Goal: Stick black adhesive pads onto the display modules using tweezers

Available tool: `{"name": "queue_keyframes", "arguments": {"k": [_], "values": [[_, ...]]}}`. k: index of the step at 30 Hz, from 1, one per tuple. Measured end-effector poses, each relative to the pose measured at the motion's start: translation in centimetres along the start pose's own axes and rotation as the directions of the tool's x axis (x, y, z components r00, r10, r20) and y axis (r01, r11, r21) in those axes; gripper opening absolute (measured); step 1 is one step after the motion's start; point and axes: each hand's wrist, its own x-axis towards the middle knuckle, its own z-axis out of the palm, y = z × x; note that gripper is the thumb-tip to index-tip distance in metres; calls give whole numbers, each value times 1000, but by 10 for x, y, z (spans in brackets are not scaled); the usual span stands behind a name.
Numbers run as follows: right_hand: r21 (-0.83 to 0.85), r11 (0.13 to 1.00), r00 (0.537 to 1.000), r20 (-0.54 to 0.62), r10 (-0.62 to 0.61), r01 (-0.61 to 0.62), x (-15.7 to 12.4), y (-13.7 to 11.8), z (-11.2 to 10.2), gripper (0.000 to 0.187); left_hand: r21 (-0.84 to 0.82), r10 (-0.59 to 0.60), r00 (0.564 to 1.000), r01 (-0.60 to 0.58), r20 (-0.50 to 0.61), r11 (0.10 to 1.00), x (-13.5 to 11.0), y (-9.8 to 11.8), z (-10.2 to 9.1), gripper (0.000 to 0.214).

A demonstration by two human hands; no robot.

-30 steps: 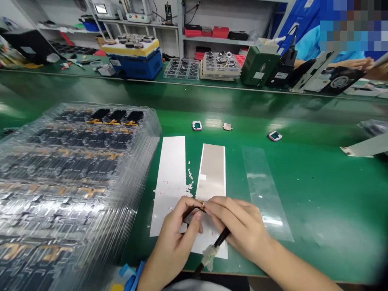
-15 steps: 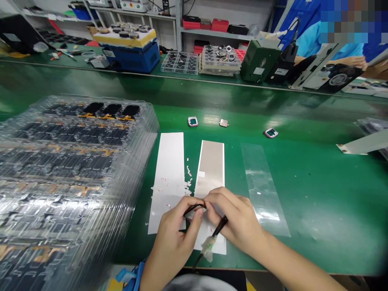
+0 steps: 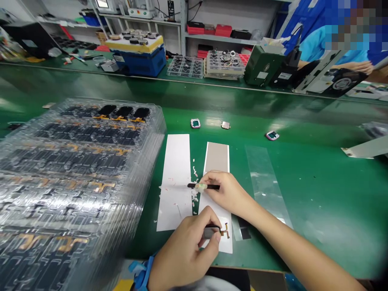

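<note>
**Pinching a small black module point(image 3: 212, 231) and tape-wrapped black tweezers point(image 3: 212, 186) in separate hands**

The hands are working apart, with neither touching the other. The left hand point(image 3: 182, 252) is clamping the module between thumb and fingers, so the module is sitting at that hand's right side, and it is much nearer this hand than the right one. Its long axis is running roughly sideways, and a thin amber flex ribbon point(image 3: 226, 230) is trailing off its right end over a long white liner strip point(image 3: 215, 206).

Farther forward, the right hand point(image 3: 226, 193) is gripping the tweezers, whose long axis is also lying sideways, with the tips pointing left over a broad white paper sheet point(image 3: 174, 202). Tiny white flecks point(image 3: 194, 190) are scattering below the tips. A clear plastic film point(image 3: 263, 182) is lying on the green counter point(image 3: 318, 202) to the right of the hands, while stacked clear blister trays point(image 3: 91, 161) are rising to their left.
</note>
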Motion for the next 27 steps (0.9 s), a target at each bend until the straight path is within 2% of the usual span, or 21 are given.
{"name": "queue_keyframes", "arguments": {"k": [2, 5, 9, 12, 18, 22, 27], "values": [[53, 999, 1000, 17, 4, -5, -1, 0, -2, 20, -36, -10, 1000, 9, -22, 999, 0, -2, 0, 8], [137, 991, 1000, 17, 1, -3, -9, -5, -10, 7, -154, -24, 996, 10, -90, 988, 0, -4, 1, 7], [283, 957, 997, 57, 49, -63, -25, -14, -17, 26, -367, -156, 965, 69, -213, 928, 0, -7, 3, 14], [433, 889, 984, 156, 86, -146, -35, -16, -16, 30, -477, -213, 954, 90, -211, 874, 0, -9, 5, 22], [477, 852, 965, 238, 113, -217, -41, -7, -9, 28, -478, -222, 947, 88, -230, 874, 0, -13, 8, 23], [472, 862, 973, 212, 93, -185, -44, -2, -5, 33, -463, -227, 948, 101, -224, 881, 1, -13, 8, 23], [521, 818, 959, 254, 126, -245, -44, -3, -2, 37, -478, -213, 956, 94, -201, 873, 0, -10, 7, 23]]}}
